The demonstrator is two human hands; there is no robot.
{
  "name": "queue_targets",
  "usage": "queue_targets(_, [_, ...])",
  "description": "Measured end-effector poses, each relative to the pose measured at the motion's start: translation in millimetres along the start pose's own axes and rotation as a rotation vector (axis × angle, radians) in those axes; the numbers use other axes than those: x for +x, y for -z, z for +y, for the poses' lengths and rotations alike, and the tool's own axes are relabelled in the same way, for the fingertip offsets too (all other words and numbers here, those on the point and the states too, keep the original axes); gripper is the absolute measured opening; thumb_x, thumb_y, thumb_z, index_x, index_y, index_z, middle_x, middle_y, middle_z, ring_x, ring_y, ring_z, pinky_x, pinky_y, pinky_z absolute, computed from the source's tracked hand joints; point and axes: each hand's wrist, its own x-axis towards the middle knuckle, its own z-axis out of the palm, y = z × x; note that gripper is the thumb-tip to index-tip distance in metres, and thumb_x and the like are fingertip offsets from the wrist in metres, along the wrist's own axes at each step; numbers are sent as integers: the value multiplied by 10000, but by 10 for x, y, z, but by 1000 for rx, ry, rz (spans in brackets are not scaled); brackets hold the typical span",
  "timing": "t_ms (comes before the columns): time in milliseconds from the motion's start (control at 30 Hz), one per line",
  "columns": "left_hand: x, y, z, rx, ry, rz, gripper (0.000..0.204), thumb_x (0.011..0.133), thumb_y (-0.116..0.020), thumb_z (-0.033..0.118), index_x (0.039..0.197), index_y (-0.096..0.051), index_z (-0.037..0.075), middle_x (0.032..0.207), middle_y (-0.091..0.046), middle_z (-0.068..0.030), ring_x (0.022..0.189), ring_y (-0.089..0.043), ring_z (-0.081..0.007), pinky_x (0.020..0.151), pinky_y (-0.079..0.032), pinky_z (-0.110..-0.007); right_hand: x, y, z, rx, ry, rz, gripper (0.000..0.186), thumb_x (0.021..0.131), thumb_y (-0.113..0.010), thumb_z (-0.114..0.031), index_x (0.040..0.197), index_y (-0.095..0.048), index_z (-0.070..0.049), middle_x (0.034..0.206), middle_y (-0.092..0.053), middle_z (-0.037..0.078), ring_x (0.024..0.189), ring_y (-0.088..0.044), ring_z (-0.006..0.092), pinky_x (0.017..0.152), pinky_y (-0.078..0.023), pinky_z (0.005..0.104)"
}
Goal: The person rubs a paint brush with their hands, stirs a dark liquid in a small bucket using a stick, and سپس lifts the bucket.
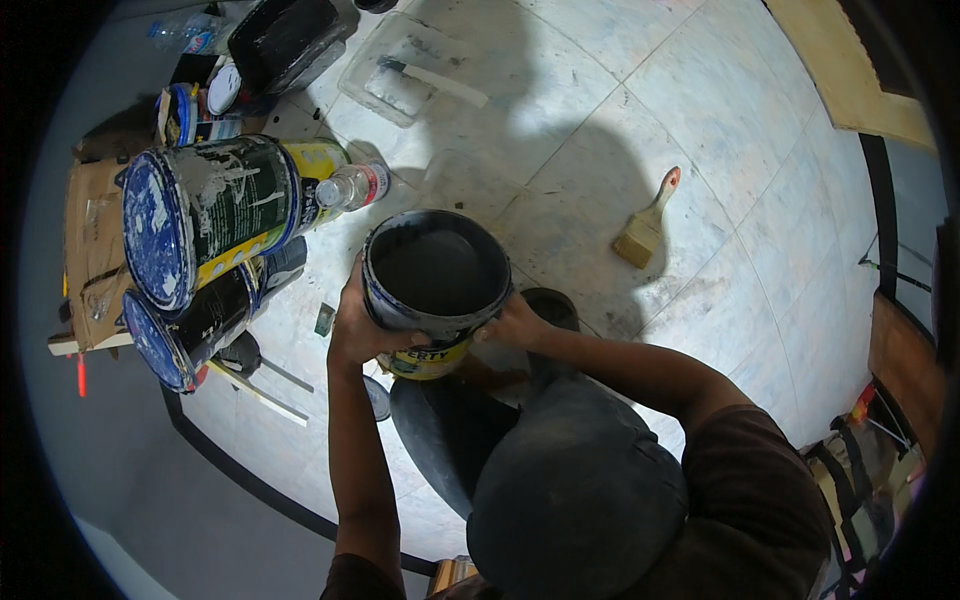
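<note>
grey paint fills the open bucket (437, 290), which sits upright between both hands just ahead of the person's knees. left hand (357, 325) is wrapped around the bucket's left wall, fingers closed on it below the rim; right hand (513, 325) presses the right wall, fingers curled against it (the fingertips are partly hidden behind the bucket). both hands are equally near, one on each side, the bucket's axis running straight up from the floor (640, 120). to the left lie stacked paint cans (205, 220) on their sides, with a bottle (352, 186) by them. well off to the right lies a brush (645, 225), and farther ahead a tray (405, 70)
</note>
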Motion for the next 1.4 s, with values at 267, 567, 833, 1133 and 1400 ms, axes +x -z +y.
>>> queue_targets(267, [158, 53, -85, 29, -3, -49, 1190, 474, -1009, 200, 1500, -456, -41, 1412, -643, -201, 1325, -610, -329, 1160, -454, -426, 90, -44, 8, 224, 77, 60, 1197, 762, -972, -445, 1647, -276, -35, 1659, -398, 143, 1541, -366, 274, 1277, -301, 447])
queue_targets(567, [235, 54, -74, 28, 11, -62, 1172, 496, -1022, 181, 1499, -460, -48, 1416, -630, -199, 1319, -610, -334, 1152, -462, -436, 127, -36, -90, 243, 24, 35, 1183, 775, -961, -459, 1644, -276, -40, 1646, -413, 151, 1537, -359, 287, 1273, -296, 464])
queue_targets(833, [333, 33, -83, 72, 42, -73, 1125, 515, -1008, 120, 1491, -472, -39, 1369, -669, -192, 1271, -644, -326, 1119, -496, -433, 140, 1, -44, 255, 12, 54, 1165, 805, -948, -428, 1657, -247, -53, 1635, -423, 144, 1527, -369, 276, 1267, -305, 465])
queue_targets(1133, [434, -66, -53, 87, 68, -67, 1051, 543, -990, 79, 1466, -503, -39, 1373, -672, -189, 1268, -647, -311, 1117, -498, -435, 175, 55, -22, 304, 44, 70, 1158, 820, -932, -448, 1669, -238, -72, 1639, -429, 120, 1508, -396, 266, 1244, -331, 466])
queue_targets(1400, [501, -104, 46, 57, 134, -61, 1041, 555, -968, 38, 1478, -495, -42, 1377, -674, -193, 1280, -646, -306, 1124, -501, -439, 202, 78, 1, 348, 50, 82, 1136, 836, -916, -462, 1666, -244, -74, 1627, -447, 124, 1497, -412, 277, 1240, -337, 474])
